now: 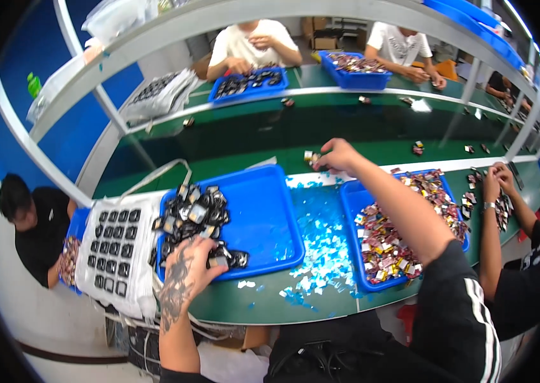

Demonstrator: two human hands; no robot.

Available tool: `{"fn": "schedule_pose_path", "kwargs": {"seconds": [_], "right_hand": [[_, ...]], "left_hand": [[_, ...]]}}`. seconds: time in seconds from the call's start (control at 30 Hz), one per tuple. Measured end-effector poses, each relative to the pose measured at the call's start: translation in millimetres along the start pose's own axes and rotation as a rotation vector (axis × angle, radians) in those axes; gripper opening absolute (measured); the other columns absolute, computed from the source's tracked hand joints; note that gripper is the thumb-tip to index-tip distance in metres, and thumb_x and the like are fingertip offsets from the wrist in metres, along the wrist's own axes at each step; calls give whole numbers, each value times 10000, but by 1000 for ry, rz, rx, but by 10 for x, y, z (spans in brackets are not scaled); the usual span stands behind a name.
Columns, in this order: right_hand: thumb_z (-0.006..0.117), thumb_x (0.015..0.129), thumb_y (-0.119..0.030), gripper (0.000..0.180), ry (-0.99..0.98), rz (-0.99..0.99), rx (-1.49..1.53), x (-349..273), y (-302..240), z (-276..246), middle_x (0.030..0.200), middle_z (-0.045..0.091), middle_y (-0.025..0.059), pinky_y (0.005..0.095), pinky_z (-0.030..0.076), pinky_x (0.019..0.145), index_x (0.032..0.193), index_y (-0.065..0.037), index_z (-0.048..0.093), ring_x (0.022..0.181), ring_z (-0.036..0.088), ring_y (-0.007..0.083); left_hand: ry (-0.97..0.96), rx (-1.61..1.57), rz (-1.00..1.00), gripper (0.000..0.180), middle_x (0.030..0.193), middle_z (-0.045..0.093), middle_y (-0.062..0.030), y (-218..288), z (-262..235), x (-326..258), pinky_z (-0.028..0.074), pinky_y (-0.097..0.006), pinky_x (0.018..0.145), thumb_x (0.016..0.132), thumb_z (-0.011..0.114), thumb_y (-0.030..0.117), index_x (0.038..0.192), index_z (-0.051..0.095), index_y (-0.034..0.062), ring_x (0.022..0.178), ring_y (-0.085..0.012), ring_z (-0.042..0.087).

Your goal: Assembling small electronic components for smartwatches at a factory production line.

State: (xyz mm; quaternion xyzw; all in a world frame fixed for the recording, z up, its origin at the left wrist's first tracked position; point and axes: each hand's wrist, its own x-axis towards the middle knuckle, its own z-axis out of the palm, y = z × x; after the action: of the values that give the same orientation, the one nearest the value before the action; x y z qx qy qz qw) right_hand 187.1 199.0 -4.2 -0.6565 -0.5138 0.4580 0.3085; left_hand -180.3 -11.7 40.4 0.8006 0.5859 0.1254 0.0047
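Observation:
My right hand [341, 157] reaches over the far edge of the near bench, with its fingertips closed on a small dark electronic part [312, 157] that has a pale, yellowish square face. My left hand [191, 263] rests at the near left of a blue tray [263, 217], on a heap of black, square-cornered electronic parts [196, 210]. Its thumb stands apart from the fingers, and a grey-faced black piece [219, 262] lies by the thumb. Under my right forearm is a second blue tray [351, 220], full of small reddish, yellow and white parts [388, 249].
Blue and white film scraps [324, 249] litter the bench between the trays. Black pieces stand in rows on a white foam sheet [117, 246] at the left. A green conveyor belt [238, 137] with scattered parts runs beyond. Co-workers [254, 48] sit across and on both sides.

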Motion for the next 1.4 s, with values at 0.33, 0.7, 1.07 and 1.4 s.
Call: {"fn": "schedule_pose_path", "kwargs": {"seconds": [0.33,0.7,1.07,1.4], "right_hand": [[769,780,-198,345,175,-193,-189,-179,-30,-556,898,659,105,325,545,629,1040,-13,640,778,638,187],[710,780,-139,134,-300,-500,-875,-1698,76,-791,810,686,133,392,517,730,859,-32,691,773,664,298],[631,846,-91,95,142,-474,-429,-2100,248,-829,754,659,142,368,502,649,848,3,613,712,652,306],[669,803,-89,128,201,-616,-766,-2050,323,-790,916,599,147,428,491,799,916,-31,650,898,604,347]], "left_hand": [[127,-634,-68,201,728,572,-16,39,103,323,465,-239,557,727,763,13,859,612,21,618,-105,566],[-186,-1727,-219,249,874,659,-60,1131,553,1085,424,-189,509,856,665,13,1089,579,18,640,-78,567],[-456,-1890,-284,345,971,639,-111,1189,792,915,546,-289,746,910,586,29,1246,524,-16,848,-186,641],[-415,-1897,-220,296,1084,609,-115,1242,773,892,499,-234,674,923,549,21,1220,543,16,796,-134,609]]}}
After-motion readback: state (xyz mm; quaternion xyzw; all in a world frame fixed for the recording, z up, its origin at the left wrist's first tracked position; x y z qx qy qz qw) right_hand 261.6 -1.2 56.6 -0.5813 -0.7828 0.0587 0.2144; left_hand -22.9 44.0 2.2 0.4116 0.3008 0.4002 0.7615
